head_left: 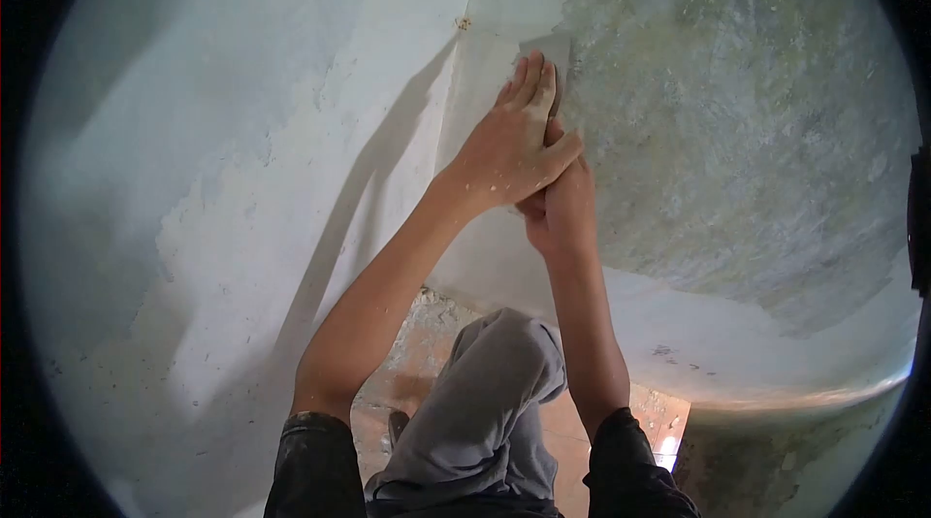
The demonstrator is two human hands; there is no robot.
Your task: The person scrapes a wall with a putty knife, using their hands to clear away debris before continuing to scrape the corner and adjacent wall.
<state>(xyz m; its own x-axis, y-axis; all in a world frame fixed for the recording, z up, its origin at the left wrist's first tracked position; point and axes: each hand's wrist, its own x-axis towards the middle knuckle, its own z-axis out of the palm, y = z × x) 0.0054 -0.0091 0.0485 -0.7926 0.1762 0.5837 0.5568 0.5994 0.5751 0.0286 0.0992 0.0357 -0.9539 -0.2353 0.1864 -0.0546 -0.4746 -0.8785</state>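
The grey metal blade of a putty knife (553,43) lies against the wall near the corner, beside the edge of a rough grey-green patch. My right hand (562,193) is closed around its handle, which is mostly hidden by the hands. Over the blade, my left hand (514,135) lies with its fingers stretched out and pressing flat. The left thumb crosses over the right hand. Pale specks dot the left hand and forearm.
A pale wall (242,178) with scuffs and the arms' shadow rises on the left. The rough grey-green patch (737,130) covers much of the right wall. Below are my bent knee (514,343) and a debris-strewn reddish floor (407,353). A ledge (805,397) curves at lower right.
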